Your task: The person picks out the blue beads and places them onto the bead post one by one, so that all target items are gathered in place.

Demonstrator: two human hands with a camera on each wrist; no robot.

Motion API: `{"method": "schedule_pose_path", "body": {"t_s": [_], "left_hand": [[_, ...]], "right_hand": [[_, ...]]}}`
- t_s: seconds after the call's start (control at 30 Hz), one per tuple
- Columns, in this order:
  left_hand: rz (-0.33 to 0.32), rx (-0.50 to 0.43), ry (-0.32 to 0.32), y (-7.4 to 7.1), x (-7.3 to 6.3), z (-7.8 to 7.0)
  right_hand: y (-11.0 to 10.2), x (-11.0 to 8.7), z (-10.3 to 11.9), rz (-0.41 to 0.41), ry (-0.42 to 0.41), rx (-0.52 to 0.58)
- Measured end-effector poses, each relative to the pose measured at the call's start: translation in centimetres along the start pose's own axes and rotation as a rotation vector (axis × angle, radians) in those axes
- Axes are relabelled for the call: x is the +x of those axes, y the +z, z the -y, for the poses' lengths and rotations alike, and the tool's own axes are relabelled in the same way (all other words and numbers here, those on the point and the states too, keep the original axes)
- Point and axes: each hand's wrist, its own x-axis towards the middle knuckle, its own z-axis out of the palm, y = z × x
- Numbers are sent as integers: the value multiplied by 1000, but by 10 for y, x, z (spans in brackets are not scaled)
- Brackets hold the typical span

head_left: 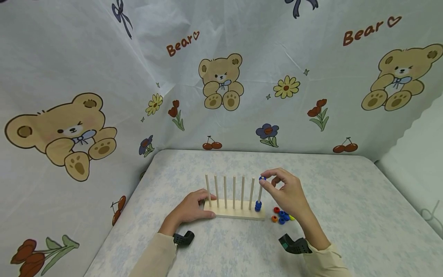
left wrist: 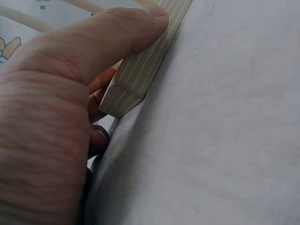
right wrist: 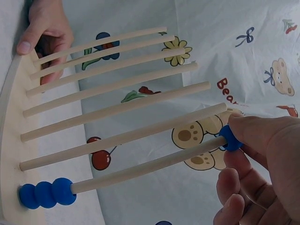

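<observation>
From the head we look forward and down, well back; both wrist views face, close up, the pale wooden seven-peg rack all three share.

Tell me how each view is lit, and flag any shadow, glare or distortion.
Head: bright, with a pale sheen along creases in the backdrop; left wrist: dimmer, a soft shadow on the tabletop beside the wooden base; right wrist: muted light, pegs reasonably sharp, the wooden base's edge appearing bowed, probably lens distortion.
</observation>
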Motion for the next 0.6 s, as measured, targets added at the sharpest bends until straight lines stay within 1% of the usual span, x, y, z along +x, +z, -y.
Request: {"method": "schedule_pose_path", "body": {"t_s": [0.27,0.6], "left_hand": [[6,-8,2,1,0,1],[0,7,-3,0,0,0]], "right_hand": [[-1,0,2,4,5,-8],[-8,1,0,-13,10,-20]]}}
